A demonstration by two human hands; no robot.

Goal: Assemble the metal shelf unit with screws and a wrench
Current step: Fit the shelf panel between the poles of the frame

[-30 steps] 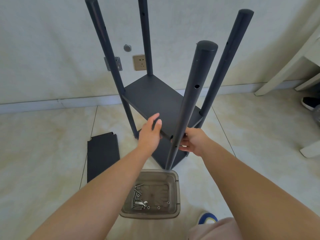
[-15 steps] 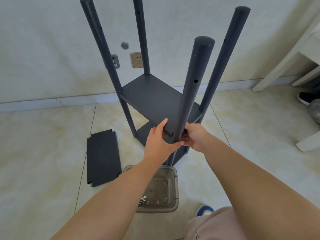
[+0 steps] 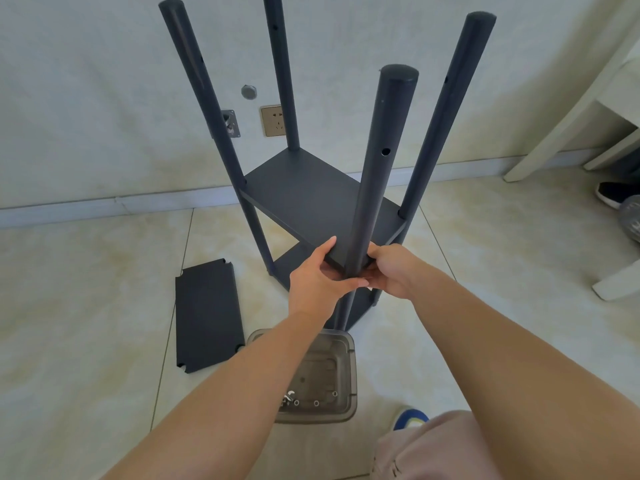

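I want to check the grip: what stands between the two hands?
In the head view, the near post stands between the left hand and right hand, at the shelf corner.

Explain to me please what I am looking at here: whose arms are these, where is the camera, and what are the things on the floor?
The camera sits on a person's head and looks down, so the two bare arms are that person's own. There is no machine. In front stands a half-built dark metal shelf unit with four round posts. The left hand grips the near corner of its shelf board, and the right hand holds the nearest dark round post at the same corner. On the pale tiled floor lies a loose dark flat shelf panel. Near the person sits a clear plastic tray with small metal screws. I see no wrench.
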